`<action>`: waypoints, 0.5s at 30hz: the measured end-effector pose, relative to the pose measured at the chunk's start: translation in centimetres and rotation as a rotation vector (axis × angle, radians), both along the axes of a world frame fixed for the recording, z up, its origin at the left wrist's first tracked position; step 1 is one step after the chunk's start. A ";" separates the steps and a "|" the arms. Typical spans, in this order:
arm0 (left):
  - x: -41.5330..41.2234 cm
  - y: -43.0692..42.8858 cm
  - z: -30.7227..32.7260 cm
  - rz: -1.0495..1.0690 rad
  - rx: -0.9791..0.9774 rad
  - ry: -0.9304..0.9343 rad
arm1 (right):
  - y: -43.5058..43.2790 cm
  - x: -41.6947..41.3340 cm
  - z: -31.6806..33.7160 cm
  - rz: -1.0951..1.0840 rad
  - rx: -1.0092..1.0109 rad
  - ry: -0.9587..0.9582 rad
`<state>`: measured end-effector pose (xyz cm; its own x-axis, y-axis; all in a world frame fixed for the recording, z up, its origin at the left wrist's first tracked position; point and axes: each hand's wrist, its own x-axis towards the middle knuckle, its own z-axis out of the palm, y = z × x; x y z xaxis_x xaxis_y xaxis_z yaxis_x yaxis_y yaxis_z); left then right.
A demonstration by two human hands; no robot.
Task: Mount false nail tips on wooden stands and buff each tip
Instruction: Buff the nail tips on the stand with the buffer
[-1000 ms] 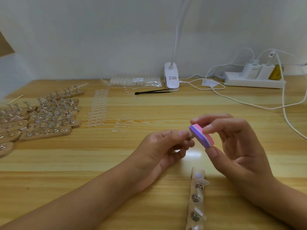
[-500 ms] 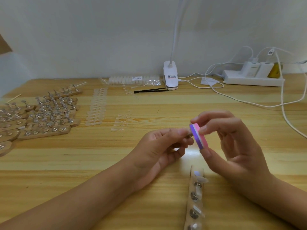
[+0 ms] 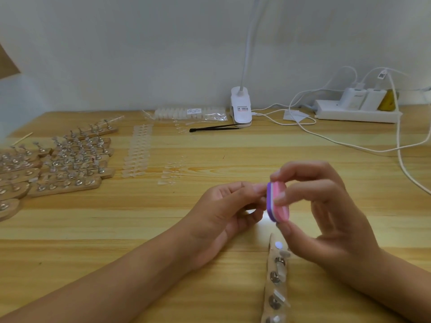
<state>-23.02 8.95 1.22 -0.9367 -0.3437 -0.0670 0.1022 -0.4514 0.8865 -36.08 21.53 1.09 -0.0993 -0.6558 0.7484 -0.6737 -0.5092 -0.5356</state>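
While the right hand grips a pink and purple buffing block upright, thumb beneath and fingers on top, the left hand curls beside it with thumb and forefinger pressed toward the block's purple face. Whether they pinch a tip I cannot tell.

Just below both hands a wooden stand lies on the pale wooden table, with clear nail tips on its metal holders. Well left of the left hand lie many more stands and rows of loose tips. Beyond the hands, along the white wall, sit a bag of tips, black tweezers, a clip lamp and a power strip trailing white cables.
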 end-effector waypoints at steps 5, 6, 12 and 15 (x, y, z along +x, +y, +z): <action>-0.1 0.0 0.0 0.014 0.022 -0.006 | -0.2 -0.5 0.1 -0.051 0.033 -0.050; 0.0 0.0 -0.1 0.001 0.016 0.000 | -0.1 -0.5 0.0 -0.051 0.023 -0.027; -0.1 -0.1 -0.2 -0.036 0.038 -0.010 | -0.6 -1.3 -0.2 -0.090 0.018 -0.120; -0.1 -0.4 -0.2 -0.042 0.084 -0.011 | -0.5 -1.6 0.0 -0.117 -0.001 -0.174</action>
<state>-23.14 8.57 0.98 -0.9491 -0.2972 -0.1043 0.0724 -0.5281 0.8461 -37.67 21.05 1.10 -0.3022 -0.6315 0.7141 -0.6258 -0.4337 -0.6483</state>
